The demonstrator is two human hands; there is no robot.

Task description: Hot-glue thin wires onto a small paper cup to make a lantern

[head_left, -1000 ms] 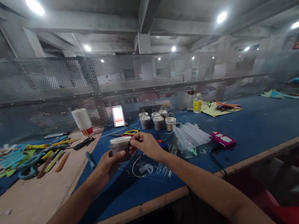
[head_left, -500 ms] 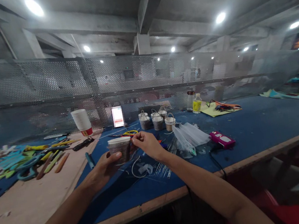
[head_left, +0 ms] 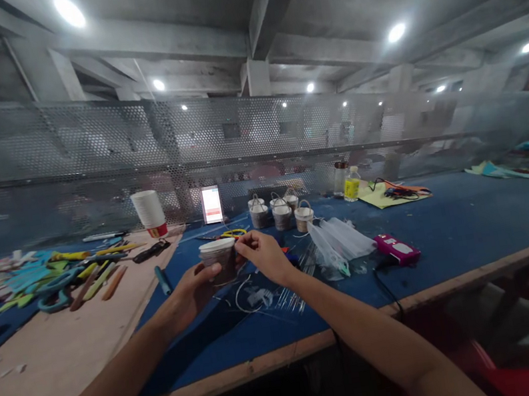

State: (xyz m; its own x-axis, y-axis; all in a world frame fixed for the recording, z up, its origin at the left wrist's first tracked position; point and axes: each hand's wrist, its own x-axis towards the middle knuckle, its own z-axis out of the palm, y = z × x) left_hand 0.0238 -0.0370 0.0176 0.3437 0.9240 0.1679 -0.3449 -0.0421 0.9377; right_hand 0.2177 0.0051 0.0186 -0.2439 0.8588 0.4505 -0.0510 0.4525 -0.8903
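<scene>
My left hand (head_left: 196, 290) grips a small paper cup (head_left: 219, 263) with a white rim and a grey-brown wrapped side, held upright above the blue table. At the cup's right side, the fingers of my right hand (head_left: 258, 253) are pinched together near the rim. Whatever is between those fingertips is too small to make out. Behind the cup lies a pair of yellow-handled pliers (head_left: 234, 233), partly hidden. Farther back stand several similar wrapped cups (head_left: 282, 215) with looped handles.
A stack of white paper cups (head_left: 147, 211) stands at the back left, near blue-handled scissors (head_left: 55, 294) and clay-like sticks. To the right are plastic bags (head_left: 343, 242), a magenta device (head_left: 397, 249) with a cable, and a yellow bottle (head_left: 352, 184). A perforated metal screen (head_left: 245, 140) runs behind.
The view has shifted slightly, so most things sit a little farther right. The left hand and cup have moved slightly closer to the right hand, which keeps its pinch.
</scene>
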